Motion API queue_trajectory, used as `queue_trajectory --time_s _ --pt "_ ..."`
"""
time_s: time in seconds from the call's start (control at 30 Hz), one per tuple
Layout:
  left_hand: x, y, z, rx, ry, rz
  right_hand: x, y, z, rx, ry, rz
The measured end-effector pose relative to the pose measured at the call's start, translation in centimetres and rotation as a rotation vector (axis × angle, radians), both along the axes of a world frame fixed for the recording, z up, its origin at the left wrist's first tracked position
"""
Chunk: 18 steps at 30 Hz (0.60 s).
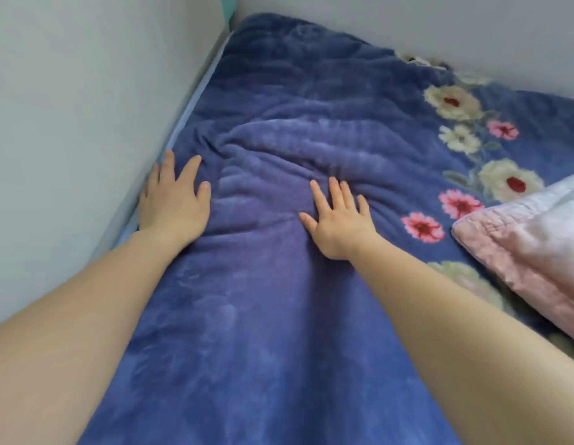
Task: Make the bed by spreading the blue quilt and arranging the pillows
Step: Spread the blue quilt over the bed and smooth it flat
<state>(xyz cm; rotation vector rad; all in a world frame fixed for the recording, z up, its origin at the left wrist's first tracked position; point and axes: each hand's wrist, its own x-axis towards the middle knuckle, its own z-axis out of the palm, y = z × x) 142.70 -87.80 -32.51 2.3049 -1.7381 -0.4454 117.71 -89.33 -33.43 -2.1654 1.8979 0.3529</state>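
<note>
The blue quilt [279,316] lies spread over the bed, plush, with a band of white and pink flowers along its right side. Wrinkles bunch up in the quilt between and just beyond my hands. My left hand [175,200] rests flat on the quilt's left edge, right beside the wall, fingers apart. My right hand [338,220] presses flat on the quilt near the middle, fingers spread, holding nothing. A pink pillow [533,248] lies on the quilt at the right edge of view, partly cut off.
A pale wall [70,107] runs along the bed's left side and another wall [407,20] closes the far end. A light blue sheet edge [195,101] shows in the gap between quilt and left wall.
</note>
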Motion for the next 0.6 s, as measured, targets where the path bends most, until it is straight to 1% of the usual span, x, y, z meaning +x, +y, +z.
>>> queue_trajectory --time_s 0.03,0.07,0.13,0.2,0.27,0.3,0.37,0.43,0.5,0.53,0.6 --pt "0.0 3.0 0.2 -0.005 0.02 0.067 0.6 0.7 0.5 -0.024 0.034 -0.014" --pt "0.5 7.2 0.3 0.013 0.0 0.13 2.0 2.5 0.8 -0.054 0.013 -0.026" --pt "1.0 13.7 0.8 0.039 -0.061 0.168 4.4 7.3 1.0 -0.135 -0.147 -0.077" --pt "2.5 17.2 1.8 0.108 -0.178 0.082 6.9 13.0 1.4 -0.126 -0.295 -0.069" --pt "4.8 17.8 2.7 0.176 -0.35 -0.069 8.6 17.8 1.6 -0.113 -0.342 -0.003" --pt "5.6 17.6 2.7 0.196 -0.413 -0.097 9.2 19.3 1.6 -0.113 -0.343 0.018" --pt "5.3 17.5 1.8 0.234 -0.475 -0.05 9.2 21.0 1.5 -0.068 -0.304 0.04" --pt "4.1 17.5 1.1 0.284 -0.438 0.028 8.0 21.2 1.4 -0.005 -0.267 0.074" --pt "3.8 18.1 1.3 0.315 -0.365 0.038 6.0 21.0 2.2 0.037 -0.268 0.101" --pt "4.0 18.7 1.6 0.33 -0.369 0.026 5.0 20.9 2.8 0.048 -0.264 0.095" --pt "3.3 20.4 2.8 0.393 -0.462 0.0 2.1 21.2 4.5 0.057 -0.215 0.039"
